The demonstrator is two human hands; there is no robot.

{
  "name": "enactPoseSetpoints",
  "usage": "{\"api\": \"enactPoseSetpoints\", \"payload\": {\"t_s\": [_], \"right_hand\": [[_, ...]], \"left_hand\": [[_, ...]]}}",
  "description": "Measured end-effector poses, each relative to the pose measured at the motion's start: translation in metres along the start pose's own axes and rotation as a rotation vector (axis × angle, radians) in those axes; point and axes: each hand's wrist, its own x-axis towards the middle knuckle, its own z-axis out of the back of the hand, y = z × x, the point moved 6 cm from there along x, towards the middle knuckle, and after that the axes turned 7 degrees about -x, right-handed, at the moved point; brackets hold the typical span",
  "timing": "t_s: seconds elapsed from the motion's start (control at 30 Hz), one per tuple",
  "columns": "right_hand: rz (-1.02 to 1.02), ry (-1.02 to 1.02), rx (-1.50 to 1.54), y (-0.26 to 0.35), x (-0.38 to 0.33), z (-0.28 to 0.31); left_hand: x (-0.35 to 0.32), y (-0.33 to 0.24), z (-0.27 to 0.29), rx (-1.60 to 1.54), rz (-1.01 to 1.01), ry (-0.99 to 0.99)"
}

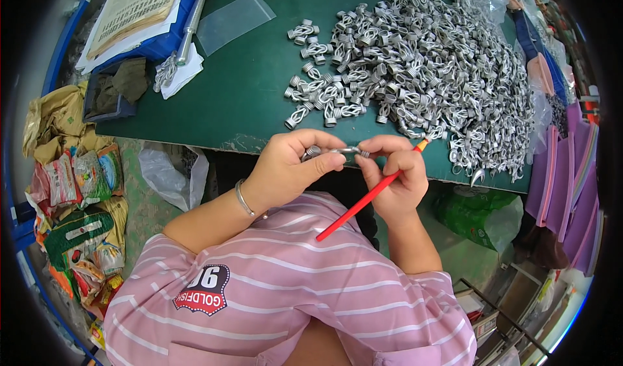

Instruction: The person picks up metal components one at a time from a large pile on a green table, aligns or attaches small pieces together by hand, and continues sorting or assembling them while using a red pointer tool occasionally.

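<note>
My left hand [290,163] is closed, thumb and forefinger pinching a small silvery metal loop piece [350,150] just off the table's front edge. A ribbed metal end [312,152] shows by its curled fingers. My right hand [403,183] is closed too, its fingertips on the other end of the loop piece. Held across that same hand is a slim red pencil-like stick [357,209], its pale tip pointing up and right. Beyond both hands lies a large heap of similar ribbed metal loop pieces [415,74], with several loose ones at its left side.
The green table [240,87] has a worn front edge. On it are a clear plastic bag [235,22], a blue tray [170,41] with papers [133,9], and a small bin [110,109]. Packed sacks [84,223] stand left; purple fabric [564,178] hangs right.
</note>
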Motion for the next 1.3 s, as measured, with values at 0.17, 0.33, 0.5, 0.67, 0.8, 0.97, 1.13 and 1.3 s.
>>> {"api": "enactPoseSetpoints", "payload": {"t_s": [0.17,0.33,0.5,0.67,0.8,0.97,1.13,1.3], "right_hand": [[-0.25,0.021,0.317,-0.015,-0.008,-0.007],[-0.575,0.06,0.82,-0.027,-0.018,-0.021],[-0.539,0.089,0.896,-0.03,-0.019,-0.03],[-0.33,0.047,0.619,-0.021,-0.02,-0.02],[-0.154,-0.049,0.476,-0.007,-0.016,-0.014],[-0.021,-0.044,0.348,0.01,-0.011,-0.015],[0.065,-0.008,0.223,0.022,-0.008,-0.019],[0.195,0.084,0.005,0.03,0.002,-0.017]], "left_hand": [[-0.004,-0.019,0.004,0.392,-0.386,-0.031],[-0.01,-0.031,0.0,0.434,-0.488,-0.007],[-0.014,-0.035,-0.006,0.371,-0.544,0.04],[-0.013,-0.03,0.001,0.363,-0.538,0.016],[-0.007,-0.012,0.012,0.179,-0.353,-0.01],[-0.007,0.007,0.011,-0.04,-0.044,0.003],[-0.011,0.014,0.008,-0.192,0.109,0.138],[-0.032,0.01,0.029,-0.647,0.01,0.114]]}}
